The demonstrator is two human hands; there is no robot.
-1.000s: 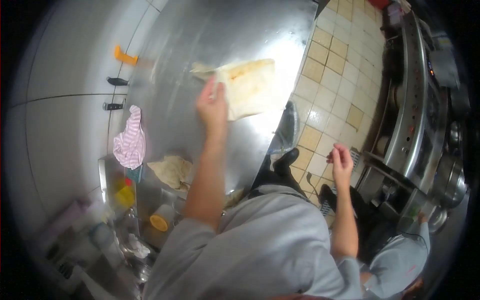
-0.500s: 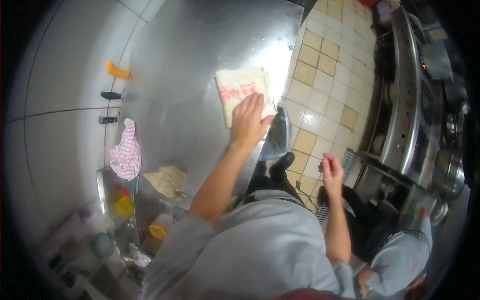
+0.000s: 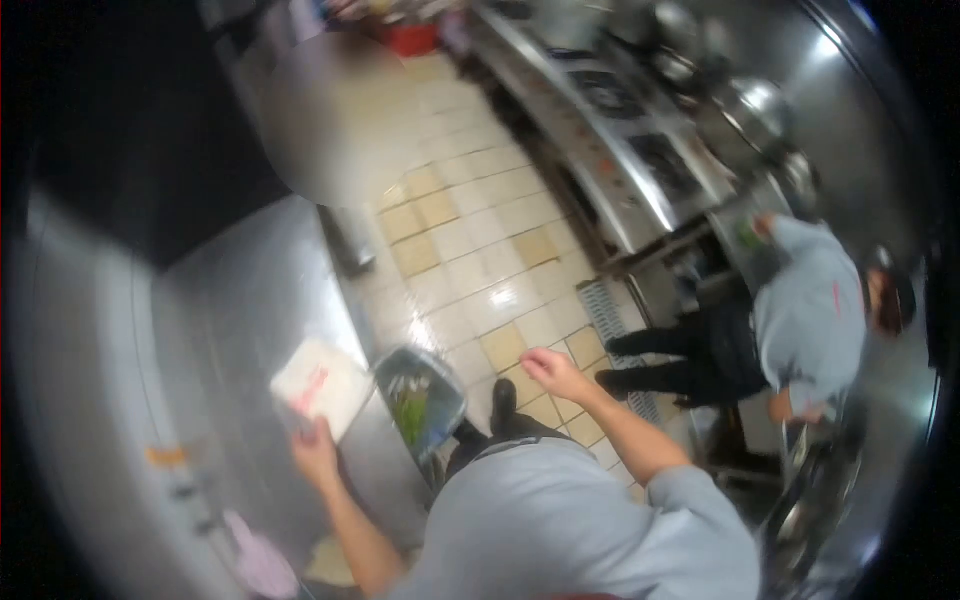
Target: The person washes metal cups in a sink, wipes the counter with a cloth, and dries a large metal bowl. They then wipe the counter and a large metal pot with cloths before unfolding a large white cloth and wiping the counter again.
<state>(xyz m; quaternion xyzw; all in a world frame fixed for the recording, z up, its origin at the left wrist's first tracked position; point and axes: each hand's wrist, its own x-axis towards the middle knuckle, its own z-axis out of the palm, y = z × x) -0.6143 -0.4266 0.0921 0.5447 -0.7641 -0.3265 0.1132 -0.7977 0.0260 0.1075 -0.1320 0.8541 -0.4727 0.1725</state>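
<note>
A folded white cloth with red writing [image 3: 322, 385] lies on the steel table [image 3: 240, 290] near its edge. My left hand [image 3: 316, 452] is at the near edge of the cloth, its fingers touching it but blurred by motion. Out over the tiled floor, my right hand [image 3: 548, 370] is held in the air with its fingers curled together; whether anything is inside them is hidden.
A bin with green scraps [image 3: 412, 405] stands beside the table. To the right, a co-worker in grey [image 3: 810, 310] is near the stove [image 3: 620, 190]. A striped pink cloth [image 3: 260, 560] and a beige cloth [image 3: 330, 562] lie at the lower left.
The view has swung to the right, showing more of the floor, the bin and the co-worker. My left hand has slid from the top of the cloth to its near edge.
</note>
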